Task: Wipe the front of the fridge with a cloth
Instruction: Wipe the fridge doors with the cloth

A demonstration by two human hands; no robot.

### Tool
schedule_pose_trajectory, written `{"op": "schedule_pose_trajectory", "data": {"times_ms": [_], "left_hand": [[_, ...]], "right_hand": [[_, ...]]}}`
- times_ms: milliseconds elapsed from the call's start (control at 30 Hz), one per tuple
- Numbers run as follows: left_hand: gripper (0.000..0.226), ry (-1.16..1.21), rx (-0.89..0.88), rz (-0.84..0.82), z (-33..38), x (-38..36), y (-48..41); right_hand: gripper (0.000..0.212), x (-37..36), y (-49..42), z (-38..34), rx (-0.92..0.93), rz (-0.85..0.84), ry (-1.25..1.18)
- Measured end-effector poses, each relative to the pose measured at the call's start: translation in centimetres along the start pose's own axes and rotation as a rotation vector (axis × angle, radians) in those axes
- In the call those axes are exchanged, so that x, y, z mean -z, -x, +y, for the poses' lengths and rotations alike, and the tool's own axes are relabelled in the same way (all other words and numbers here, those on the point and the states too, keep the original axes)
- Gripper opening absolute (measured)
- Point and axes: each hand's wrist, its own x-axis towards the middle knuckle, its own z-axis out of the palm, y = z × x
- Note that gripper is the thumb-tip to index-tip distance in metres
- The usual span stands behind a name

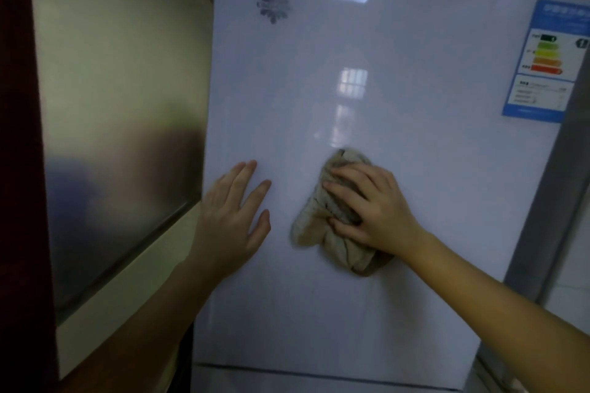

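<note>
the fridge [367,73] door filled the view. the right hand [373,207] pressed a bunched beige cloth [335,249] flat against the panel at about 6 o'clock of its centre, its grip spread over the cloth rather than closed around it. the left hand [230,220] lay open on the door at 9 o'clock of the cloth, holding nothing. for a clean result, strokes should overlap, pressure stay even, and the energy label [549,67] at 2 o'clock be skirted.
</note>
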Motion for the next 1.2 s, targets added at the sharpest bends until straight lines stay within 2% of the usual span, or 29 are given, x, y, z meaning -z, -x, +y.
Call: {"op": "schedule_pose_trajectory", "data": {"times_ms": [67,233,367,433,633,833,1067,1200], "left_hand": [[0.047,-0.012,0.008,-0.014,0.6,-0.3,0.2],[0.05,-0.016,0.048,-0.05,2.4,-0.6,0.8],[0.05,-0.036,0.068,-0.111,3.2,-0.5,1.5],[0.051,-0.058,0.077,-0.13,3.5,-0.4,1.6],[0.054,-0.061,0.138,-0.175,5.8,-0.2,2.0],[0.053,-0.054,0.071,-0.237,8.4,-1.2,3.5],[0.055,-0.057,0.054,-0.226,8.0,-1.6,3.7],[0.055,-0.045,0.035,-0.148,7.7,-2.8,4.3]], "right_hand": [[0.054,-0.1,1.1,-0.1,-0.001,0.008,-0.018],[0.045,-1.4,6.4,-1.4,0.233,-0.116,-0.091],[0.045,-1.2,8.7,-0.6,0.255,-0.121,-0.099],[0.05,-0.7,8.5,0.6,0.21,-0.103,-0.074],[0.052,0.9,7.1,3.0,-0.142,0.092,-0.111],[0.054,0.6,10.8,1.8,-0.071,0.023,-0.107],[0.054,1.3,9.9,3.2,-0.17,0.115,-0.068],[0.054,0.3,10.6,2.1,-0.23,0.175,-0.047]]}}
